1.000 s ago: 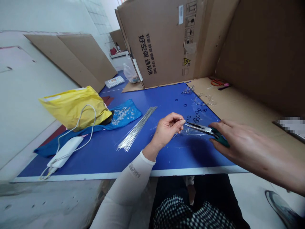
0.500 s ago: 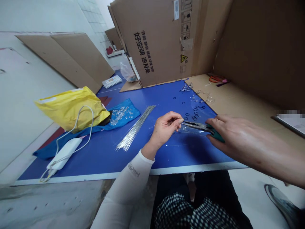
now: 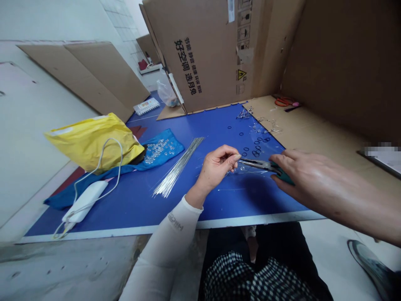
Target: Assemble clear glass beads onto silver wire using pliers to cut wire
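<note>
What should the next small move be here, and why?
Probably a slight, careful turn of the green-handled metal pliers by the right hand, with the left hand holding its pinch steady. The pliers' tips sit right by the left thumb, leaving little room. What that thumb pinches is too small to make out.

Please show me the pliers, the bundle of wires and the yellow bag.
Pliers (image 3: 265,165): head view, on the metal part near the pivot.
Bundle of wires (image 3: 180,168): head view, middle of its length.
Yellow bag (image 3: 86,142): head view, its front side.
</note>
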`<state>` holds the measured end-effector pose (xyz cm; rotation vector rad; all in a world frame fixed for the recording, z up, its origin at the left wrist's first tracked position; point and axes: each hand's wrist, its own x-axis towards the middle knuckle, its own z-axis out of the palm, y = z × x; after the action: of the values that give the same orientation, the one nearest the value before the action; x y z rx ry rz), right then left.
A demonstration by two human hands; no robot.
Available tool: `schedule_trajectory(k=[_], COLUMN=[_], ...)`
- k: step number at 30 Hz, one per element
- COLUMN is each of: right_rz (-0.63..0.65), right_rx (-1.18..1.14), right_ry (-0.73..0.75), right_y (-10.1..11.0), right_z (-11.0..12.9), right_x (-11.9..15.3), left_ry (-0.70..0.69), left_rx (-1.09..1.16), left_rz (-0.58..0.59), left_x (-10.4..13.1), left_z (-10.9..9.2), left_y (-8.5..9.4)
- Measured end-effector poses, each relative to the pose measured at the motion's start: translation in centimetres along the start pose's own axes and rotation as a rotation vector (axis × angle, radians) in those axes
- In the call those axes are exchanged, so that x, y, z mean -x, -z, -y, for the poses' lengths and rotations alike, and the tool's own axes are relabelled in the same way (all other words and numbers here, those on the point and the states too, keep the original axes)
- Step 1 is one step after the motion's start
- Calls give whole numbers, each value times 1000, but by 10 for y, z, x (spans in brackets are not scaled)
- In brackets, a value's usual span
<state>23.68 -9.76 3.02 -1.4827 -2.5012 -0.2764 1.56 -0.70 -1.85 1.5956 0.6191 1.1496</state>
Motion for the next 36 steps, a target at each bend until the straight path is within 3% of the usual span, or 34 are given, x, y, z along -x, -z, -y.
schedule_trajectory(k=[36], right_rz=[16], right_rx=[115], right_ry=[106], right_y=[1], right_z=[-8], right_x=[-2], left_ry=[8], left_rx=[-22], left_rz=[36], left_x=[-1], left_z=[-1], left_y=[1])
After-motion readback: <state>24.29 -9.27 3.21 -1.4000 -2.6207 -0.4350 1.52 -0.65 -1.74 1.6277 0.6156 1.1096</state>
